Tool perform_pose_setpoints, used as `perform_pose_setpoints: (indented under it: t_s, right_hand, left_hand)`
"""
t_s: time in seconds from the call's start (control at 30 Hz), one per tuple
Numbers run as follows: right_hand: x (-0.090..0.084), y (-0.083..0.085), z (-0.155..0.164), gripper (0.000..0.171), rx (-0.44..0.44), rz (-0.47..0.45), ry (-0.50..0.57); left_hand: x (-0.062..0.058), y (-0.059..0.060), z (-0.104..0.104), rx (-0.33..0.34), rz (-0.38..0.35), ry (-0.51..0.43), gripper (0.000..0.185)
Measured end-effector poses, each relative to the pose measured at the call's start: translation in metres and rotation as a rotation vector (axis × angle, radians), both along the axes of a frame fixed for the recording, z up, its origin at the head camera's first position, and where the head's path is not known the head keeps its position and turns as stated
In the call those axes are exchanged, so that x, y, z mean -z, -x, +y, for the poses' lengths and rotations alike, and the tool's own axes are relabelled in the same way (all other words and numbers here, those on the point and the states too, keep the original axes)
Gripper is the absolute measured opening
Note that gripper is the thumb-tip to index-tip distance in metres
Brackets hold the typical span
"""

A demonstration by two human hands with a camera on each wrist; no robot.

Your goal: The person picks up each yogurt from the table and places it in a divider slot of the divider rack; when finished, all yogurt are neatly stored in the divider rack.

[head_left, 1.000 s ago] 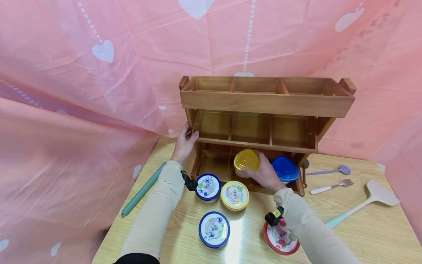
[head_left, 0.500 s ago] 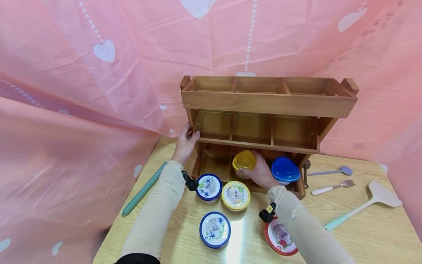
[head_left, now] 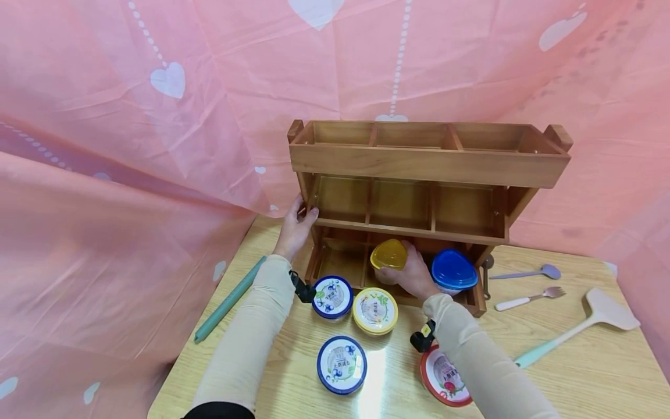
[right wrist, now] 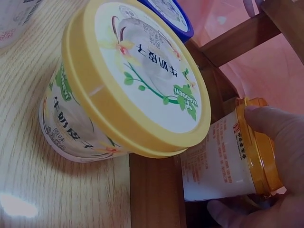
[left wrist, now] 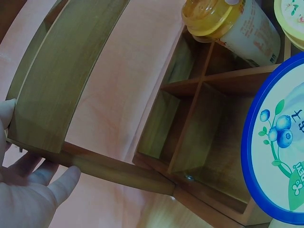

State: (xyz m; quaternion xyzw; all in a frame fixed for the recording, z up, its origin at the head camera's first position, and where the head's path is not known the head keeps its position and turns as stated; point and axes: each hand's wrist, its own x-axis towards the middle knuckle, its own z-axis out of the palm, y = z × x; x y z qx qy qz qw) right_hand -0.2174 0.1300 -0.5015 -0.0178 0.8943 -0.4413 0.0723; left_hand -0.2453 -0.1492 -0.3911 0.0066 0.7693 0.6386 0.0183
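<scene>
my right hand [head_left: 414,273] grasps the yellow-lidded jar [head_left: 388,254] between thumb and fingers, behind the rack [head_left: 429,164]'s lower front edge. my left hand [head_left: 294,231] grips its left edge.

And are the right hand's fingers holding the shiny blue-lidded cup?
No, the right hand grips the shiny yellow-lidded cup, and the shiny blue-lidded cup sits to its right.

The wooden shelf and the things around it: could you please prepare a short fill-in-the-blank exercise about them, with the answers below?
1. The hand that holds the yellow-lidded jar is the person's ____ one.
2. The wooden shelf has ____ tiers.
3. The tub partly covered by a sleeve is edged in ____.
4. Between the purple spoon and the spatula lies a white-handled ____.

Missing words: right; three; red; fork.
</scene>
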Motion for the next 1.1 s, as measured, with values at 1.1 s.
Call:
perform_pose_setpoints:
  t_s: [1.1]
  right_hand:
    - [-0.066, -0.070, 0.017, 0.098, -0.146, 0.135, -0.136]
  left_hand:
    - [0.004, 0.002, -0.002, 0.009, -0.004, -0.030, 0.061]
